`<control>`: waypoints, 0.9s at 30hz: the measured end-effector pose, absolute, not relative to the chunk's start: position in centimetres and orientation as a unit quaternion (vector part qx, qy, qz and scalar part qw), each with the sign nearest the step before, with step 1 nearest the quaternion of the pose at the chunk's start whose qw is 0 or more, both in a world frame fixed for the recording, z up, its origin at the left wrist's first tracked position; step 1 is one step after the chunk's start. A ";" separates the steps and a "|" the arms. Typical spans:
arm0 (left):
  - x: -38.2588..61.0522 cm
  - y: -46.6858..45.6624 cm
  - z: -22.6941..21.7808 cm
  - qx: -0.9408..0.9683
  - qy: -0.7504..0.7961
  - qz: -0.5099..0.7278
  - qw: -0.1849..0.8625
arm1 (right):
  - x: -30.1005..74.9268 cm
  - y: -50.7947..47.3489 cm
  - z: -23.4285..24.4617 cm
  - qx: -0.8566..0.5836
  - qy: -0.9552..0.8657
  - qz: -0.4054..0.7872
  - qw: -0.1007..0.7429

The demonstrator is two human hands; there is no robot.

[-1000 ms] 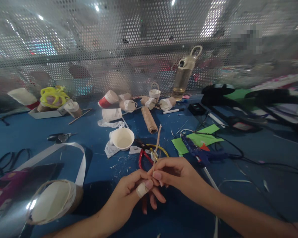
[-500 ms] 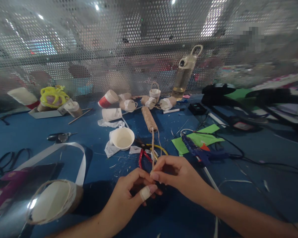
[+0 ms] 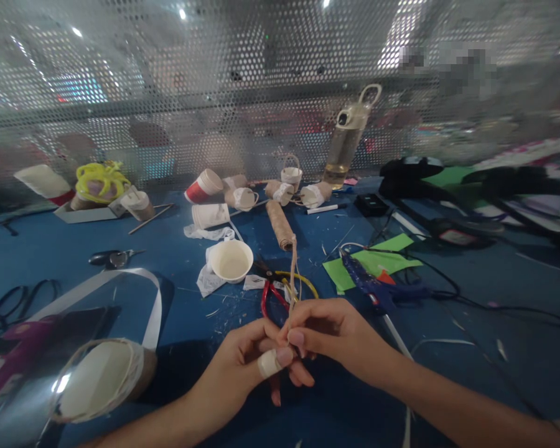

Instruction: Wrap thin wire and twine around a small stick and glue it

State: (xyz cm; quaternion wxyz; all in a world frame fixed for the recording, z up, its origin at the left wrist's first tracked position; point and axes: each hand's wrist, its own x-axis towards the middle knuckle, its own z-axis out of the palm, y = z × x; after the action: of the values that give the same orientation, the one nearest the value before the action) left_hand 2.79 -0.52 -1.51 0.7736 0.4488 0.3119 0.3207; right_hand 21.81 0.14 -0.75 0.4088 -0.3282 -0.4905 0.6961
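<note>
Right hand (image 3: 336,333): thumb and forefinger pinch a tan twine cord (image 3: 293,274) just above the left hand's fingertips.
Left hand (image 3: 238,361): fingers curl half open, the bandaged thumb meeting the right fingertips; whether it also grips the cord cannot be told, since the lower end is hidden.
Twine cord: rises from the right fingertips toward the far side, above the middle of the tabletop (image 3: 205,354), its upper tip overlapping the near end of the twine roll in view; a thinner strand runs beside it.
Twine roll (image 3: 279,221): lies on its side beyond the hands, slanting away to the far left.
Hand tool with red and yellow grips (image 3: 266,298): lies just beyond the hands, partly behind the cord.
White paper cup (image 3: 232,260): sits left of the hand tool, its mouth tilted toward the near side.
Blue glue gun (image 3: 387,292): lies to the right of the hands, its front part over green paper (image 3: 399,255).
Twine-wrapped container (image 3: 144,373): stands at the near left, white ribbon (image 3: 155,305) arching just beyond it.
Small handled basket (image 3: 291,177): stands at the far middle, among wrapped cups lying on their sides.
Water bottle (image 3: 344,149): stands at the far right of these, before a perforated metal panel (image 3: 242,68).
</note>
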 end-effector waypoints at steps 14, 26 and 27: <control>2.5 -0.8 -1.4 0.525 0.382 0.331 0.685 | 21.7 0.3 -0.5 -0.340 -0.499 0.687 0.404; 2.6 -0.6 -1.6 0.468 0.310 0.323 0.762 | 21.9 0.0 -0.8 -0.310 -0.474 0.719 0.404; 2.6 -0.6 -1.6 0.474 0.317 0.323 0.756 | 21.9 0.0 -0.8 -0.309 -0.474 0.718 0.405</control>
State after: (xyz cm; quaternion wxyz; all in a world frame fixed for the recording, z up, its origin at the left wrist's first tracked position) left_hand 2.61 -0.57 -1.60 0.7556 0.4738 0.3169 0.3228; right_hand 21.86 0.04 -0.82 0.4053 -0.3087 -0.4737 0.7184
